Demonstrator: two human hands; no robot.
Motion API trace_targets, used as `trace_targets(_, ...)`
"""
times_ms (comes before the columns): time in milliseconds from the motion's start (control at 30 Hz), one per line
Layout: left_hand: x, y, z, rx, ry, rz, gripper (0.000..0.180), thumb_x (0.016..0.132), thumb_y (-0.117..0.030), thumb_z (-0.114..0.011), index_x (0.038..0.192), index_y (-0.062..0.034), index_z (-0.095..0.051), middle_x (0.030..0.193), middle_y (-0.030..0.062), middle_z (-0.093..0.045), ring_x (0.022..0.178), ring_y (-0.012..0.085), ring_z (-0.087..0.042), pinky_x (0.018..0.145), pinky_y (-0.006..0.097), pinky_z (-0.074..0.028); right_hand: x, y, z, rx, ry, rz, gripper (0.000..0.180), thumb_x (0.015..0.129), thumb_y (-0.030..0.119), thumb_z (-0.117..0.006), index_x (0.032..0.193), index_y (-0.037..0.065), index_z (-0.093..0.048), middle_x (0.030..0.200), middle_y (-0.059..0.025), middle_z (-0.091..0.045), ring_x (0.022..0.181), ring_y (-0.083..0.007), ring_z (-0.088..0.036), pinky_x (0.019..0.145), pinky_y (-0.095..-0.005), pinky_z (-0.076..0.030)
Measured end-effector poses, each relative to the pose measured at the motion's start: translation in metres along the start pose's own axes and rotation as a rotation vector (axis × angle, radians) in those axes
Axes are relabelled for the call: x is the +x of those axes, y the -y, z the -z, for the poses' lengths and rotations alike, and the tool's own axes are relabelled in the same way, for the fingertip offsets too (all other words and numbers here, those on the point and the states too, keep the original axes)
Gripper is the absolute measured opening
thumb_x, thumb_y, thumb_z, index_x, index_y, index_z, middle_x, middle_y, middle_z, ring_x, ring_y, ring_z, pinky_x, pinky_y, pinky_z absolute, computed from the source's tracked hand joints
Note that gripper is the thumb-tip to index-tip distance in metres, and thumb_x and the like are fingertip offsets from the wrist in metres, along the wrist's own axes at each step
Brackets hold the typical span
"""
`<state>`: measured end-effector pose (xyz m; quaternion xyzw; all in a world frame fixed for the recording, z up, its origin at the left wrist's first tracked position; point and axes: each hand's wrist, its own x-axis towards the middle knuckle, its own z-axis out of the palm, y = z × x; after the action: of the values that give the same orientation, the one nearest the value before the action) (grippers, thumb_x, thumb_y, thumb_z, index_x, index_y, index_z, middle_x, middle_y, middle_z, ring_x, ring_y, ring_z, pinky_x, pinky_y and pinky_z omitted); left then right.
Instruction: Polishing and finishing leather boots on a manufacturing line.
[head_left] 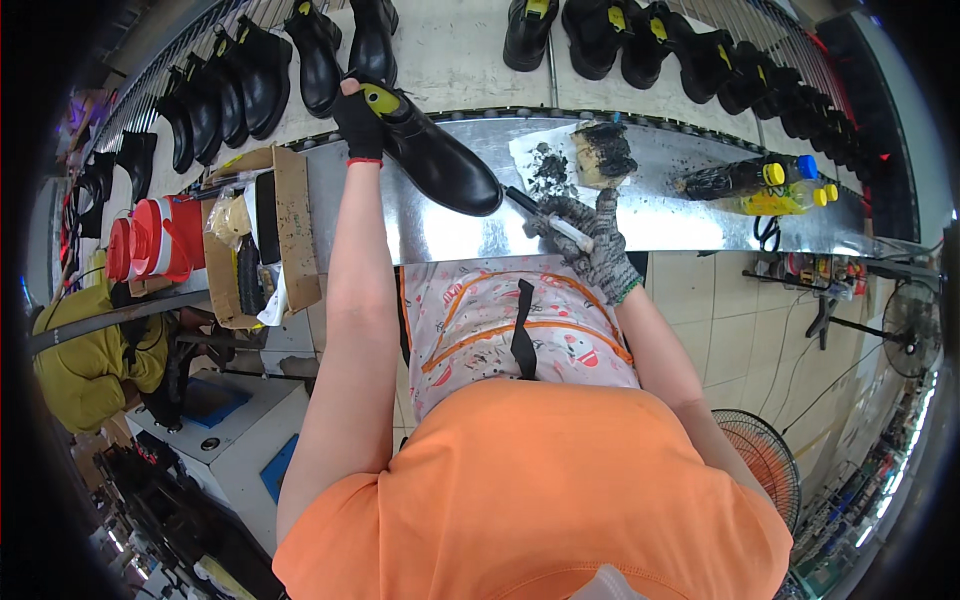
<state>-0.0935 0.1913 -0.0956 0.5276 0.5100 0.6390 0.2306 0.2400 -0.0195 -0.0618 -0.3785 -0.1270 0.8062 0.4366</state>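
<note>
Boot (440, 160) top hidden under left hand (358, 125) (gloved); right hand (597, 245) grips brush (548, 218).

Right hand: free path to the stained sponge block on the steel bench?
Probably yes. The right hand lies just below the sponge block with only bare bench between, but it already holds a brush.

Metal bench (660, 225), black boot (440, 160), bottles (770, 190)

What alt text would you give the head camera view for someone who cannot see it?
A person at a metal workbench holds a black boot with the gloved left hand and a small brush in the gloved right hand. More black boots line the conveyor behind.
</note>
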Motion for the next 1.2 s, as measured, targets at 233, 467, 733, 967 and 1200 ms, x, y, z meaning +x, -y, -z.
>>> trace_targets(233, -0.006, -0.017, 0.028, 0.500, -0.018, 0.055, 0.050, 0.089, -0.052, -0.045, 0.098, -0.0046, -0.059, 0.088, 0.0172, -0.066, 0.084, 0.0369, -0.062, 0.070, 0.044, -0.046, -0.013, 0.012, -0.018, -0.015, -0.071, 0.034, 0.095, 0.078, 0.080, -0.020, 0.107, -0.002, -0.058, 0.097, -0.0274, -0.062, 0.082, -0.0315, -0.065, 0.062, -0.0279, -0.054)
trace_targets(467, -0.040, -0.074, 0.040, 0.563, 0.035, 0.073, 0.072, 0.078, -0.059, -0.058, 0.119, -0.0003, -0.048, 0.099, 0.0188, -0.064, 0.093, 0.0353, -0.062, 0.076, 0.041, -0.046, -0.026, 0.031, -0.046, -0.140, -0.309, 0.107, 0.079, 0.088, 0.069, -0.024, 0.106, 0.002, -0.062, 0.079, -0.0109, -0.064, 0.049, -0.0096, -0.048, 0.043, -0.0197, -0.037)
trace_targets(733, -0.101, -0.115, 0.051, 0.721, -0.132, 0.099, 0.088, 0.060, -0.065, -0.072, 0.111, 0.0010, -0.046, 0.085, 0.0137, -0.064, 0.081, 0.0303, -0.064, 0.068, 0.038, -0.049, -0.021, 0.030, -0.053, -0.250, -0.331, 0.169, 0.073, 0.089, 0.067, -0.027, 0.109, 0.006, -0.063, 0.084, -0.0028, -0.066, 0.045, -0.0028, -0.043, 0.038, -0.0142, -0.031)
trace_targets(967, -0.138, -0.155, 0.049, 0.649, -0.018, 0.091, 0.070, 0.052, -0.044, -0.087, 0.091, -0.0059, -0.044, 0.070, 0.0051, -0.053, 0.059, 0.0188, -0.054, 0.057, 0.032, -0.045, -0.020, 0.028, -0.054, -0.311, -0.337, 0.180, 0.071, 0.090, 0.065, -0.027, 0.109, 0.007, -0.062, 0.082, -0.0030, -0.066, 0.043, -0.0026, -0.041, 0.037, -0.0147, -0.028)
trace_targets(1200, -0.166, -0.177, 0.052, 0.245, 0.240, 0.502, 0.068, 0.065, -0.022, -0.082, 0.115, -0.0039, -0.040, 0.078, 0.0074, -0.060, 0.066, 0.0129, -0.058, 0.058, 0.027, -0.048, -0.041, 0.029, -0.058, -0.567, -0.215, 0.227, 0.069, 0.093, 0.060, -0.021, 0.108, 0.008, -0.063, 0.080, -0.0046, -0.065, 0.051, -0.0072, -0.046, 0.047, -0.0200, -0.037)
